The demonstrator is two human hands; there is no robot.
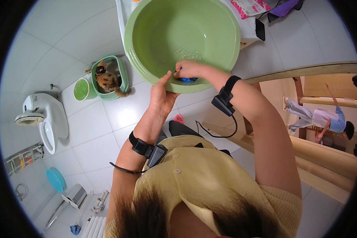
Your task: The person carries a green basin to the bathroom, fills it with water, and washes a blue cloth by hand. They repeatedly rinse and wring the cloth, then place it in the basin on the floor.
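A large green plastic basin (235,35) with rippling water in it stands before me. My left hand (163,95) grips the basin's near rim, the thumb over the edge and the fingers underneath. Inside the basin, at its near side, my right hand (186,70) is closed on a blue item (188,79), which lies low against the wall. The hand covers part of that item, so its kind cannot be told. Both of my forearms bear black straps with small black devices and cables.
At left, a cat (107,80) lies in a green litter tray (125,74) beside a green bucket (81,89) and a white toilet (52,119). A phone (260,29) lies right of the basin, near a pink-and-white packet (250,7). Another person (324,117) shows beyond the doorway.
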